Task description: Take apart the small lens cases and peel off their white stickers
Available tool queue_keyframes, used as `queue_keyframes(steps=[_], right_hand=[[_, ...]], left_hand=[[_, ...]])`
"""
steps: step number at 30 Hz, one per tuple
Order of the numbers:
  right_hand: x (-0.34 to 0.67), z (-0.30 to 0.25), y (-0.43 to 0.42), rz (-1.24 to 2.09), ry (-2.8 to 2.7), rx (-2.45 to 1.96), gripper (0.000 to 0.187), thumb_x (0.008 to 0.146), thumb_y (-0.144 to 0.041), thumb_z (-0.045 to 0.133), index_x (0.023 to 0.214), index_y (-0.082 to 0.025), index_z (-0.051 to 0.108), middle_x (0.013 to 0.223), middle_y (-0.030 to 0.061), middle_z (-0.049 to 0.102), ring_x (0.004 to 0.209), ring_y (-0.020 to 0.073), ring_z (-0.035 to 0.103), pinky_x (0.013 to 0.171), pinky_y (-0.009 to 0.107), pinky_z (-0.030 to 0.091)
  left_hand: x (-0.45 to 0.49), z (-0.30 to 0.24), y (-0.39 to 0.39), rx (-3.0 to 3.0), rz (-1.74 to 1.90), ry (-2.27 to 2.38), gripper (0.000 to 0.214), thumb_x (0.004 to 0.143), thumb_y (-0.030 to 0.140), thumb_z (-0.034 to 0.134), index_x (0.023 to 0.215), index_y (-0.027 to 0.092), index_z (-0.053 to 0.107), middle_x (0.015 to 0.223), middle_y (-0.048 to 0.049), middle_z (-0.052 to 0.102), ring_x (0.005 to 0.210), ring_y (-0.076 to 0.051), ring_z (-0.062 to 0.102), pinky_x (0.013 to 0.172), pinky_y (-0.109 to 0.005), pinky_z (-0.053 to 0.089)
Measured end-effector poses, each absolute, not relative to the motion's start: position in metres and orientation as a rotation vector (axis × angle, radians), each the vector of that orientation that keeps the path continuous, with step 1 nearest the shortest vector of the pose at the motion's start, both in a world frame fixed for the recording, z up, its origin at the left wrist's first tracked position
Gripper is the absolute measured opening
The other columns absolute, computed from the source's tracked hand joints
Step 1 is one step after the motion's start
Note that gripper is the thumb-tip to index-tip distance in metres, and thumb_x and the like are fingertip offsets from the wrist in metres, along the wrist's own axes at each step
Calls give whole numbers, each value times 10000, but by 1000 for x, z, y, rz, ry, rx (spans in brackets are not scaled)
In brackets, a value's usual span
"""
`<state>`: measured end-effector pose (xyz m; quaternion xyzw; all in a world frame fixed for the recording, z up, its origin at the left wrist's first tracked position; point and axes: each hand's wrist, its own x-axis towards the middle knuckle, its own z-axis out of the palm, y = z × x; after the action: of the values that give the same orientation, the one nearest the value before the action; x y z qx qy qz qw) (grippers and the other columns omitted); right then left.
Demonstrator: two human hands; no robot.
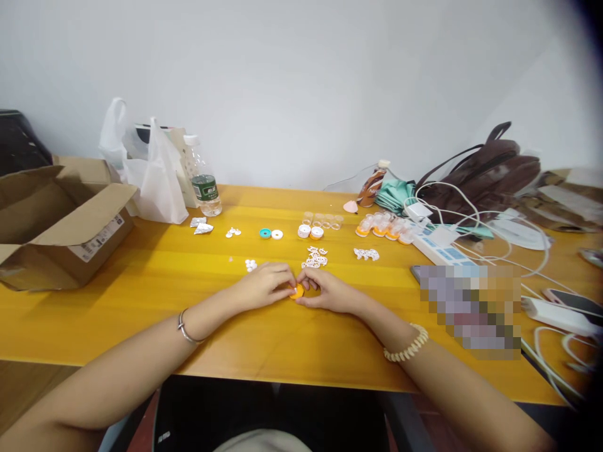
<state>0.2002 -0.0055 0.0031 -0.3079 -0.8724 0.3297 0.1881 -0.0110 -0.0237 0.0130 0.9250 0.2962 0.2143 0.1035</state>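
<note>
My left hand [266, 285] and my right hand [328, 291] meet over the table, their fingers closed on a small orange round plastic piece [297, 292]. A bit of white shows on top of it, too small to make out. Just beyond my hands lies a pile of white cut-out plastic pieces [315, 258]. Small white round bits [251, 265] sit close to my left hand. Farther back are a teal disc [265, 233], a white disc [277, 235] and two white-topped round pieces [311, 231], one with an orange base.
Clear cups [325, 220] and orange-based clear assemblies [377, 226] stand at the back. A cardboard box [94, 232], plastic bag [157, 182] and water bottle [205, 185] are at left. To the right lie a power strip [436, 251], tangled white cables and a dark bag [490, 172].
</note>
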Motion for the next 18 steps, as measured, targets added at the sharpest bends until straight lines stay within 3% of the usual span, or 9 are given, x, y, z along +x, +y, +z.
queue_keyframes(steps=[18], right_hand=[[197,4,-5,910,-2440,-847,221,730,-334,645,840,-184,526,710,-30,453,633,97,412,592,224,368]], left_hand=[[-11,18,-26,3257,642,780,253,931,259,377,819,157,579,776,-32,594,731,-127,518,644,-285,265]])
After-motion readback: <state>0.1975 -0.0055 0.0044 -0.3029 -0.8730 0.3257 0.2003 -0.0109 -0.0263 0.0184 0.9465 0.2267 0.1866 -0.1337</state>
